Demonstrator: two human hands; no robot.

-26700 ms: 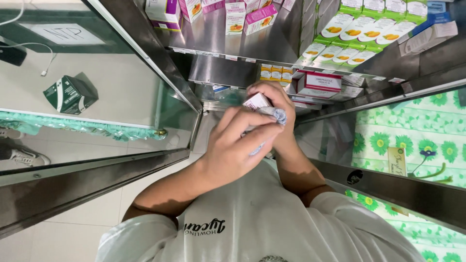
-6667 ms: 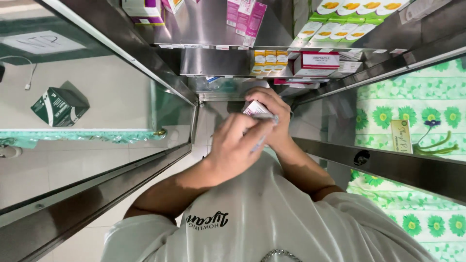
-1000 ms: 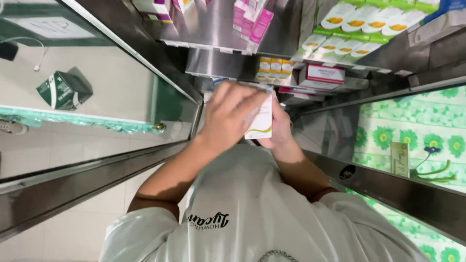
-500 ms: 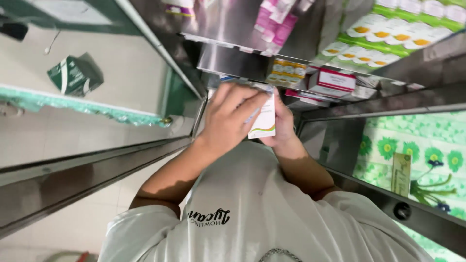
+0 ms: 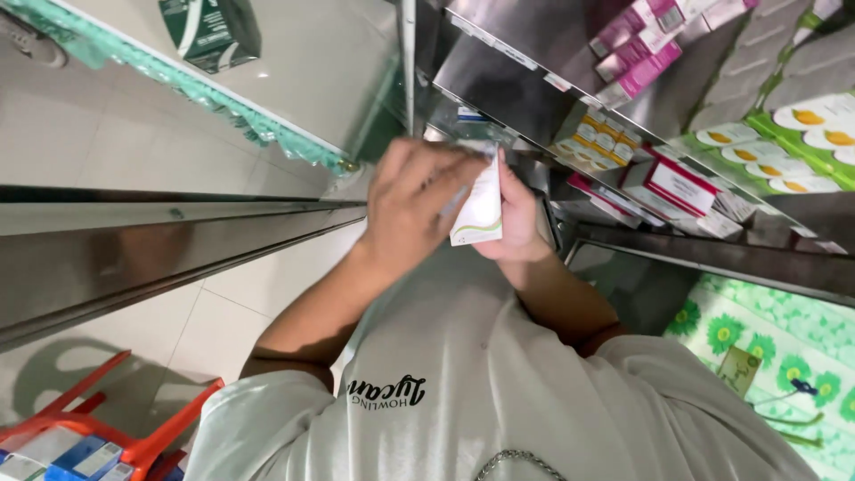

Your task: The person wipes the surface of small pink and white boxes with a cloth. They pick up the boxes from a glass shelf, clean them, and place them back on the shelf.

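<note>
I hold a small white carton [image 5: 479, 209] with a green curved stripe in front of my chest, standing upright. My right hand [image 5: 518, 227] grips it from behind and below. My left hand [image 5: 411, 207] lies over its left side, with the fingertips on the upper edge near the flap. Both forearms come up from my white T-shirt [image 5: 499, 392], which has dark lettering. The carton's far face is hidden by my fingers.
Metal shelves at the upper right carry pink cartons [image 5: 641, 44], red-and-white boxes [image 5: 681, 183] and green-and-white boxes [image 5: 802, 134]. A dark green box [image 5: 212, 31] lies on a glass counter at the upper left. A metal rail [image 5: 178, 240] crosses the left side. An orange stool [image 5: 98, 441] bears several boxes.
The view has swung, and the shelves now sit further right. The white carton stays in both hands; my left fingers have slid up to its top edge.
</note>
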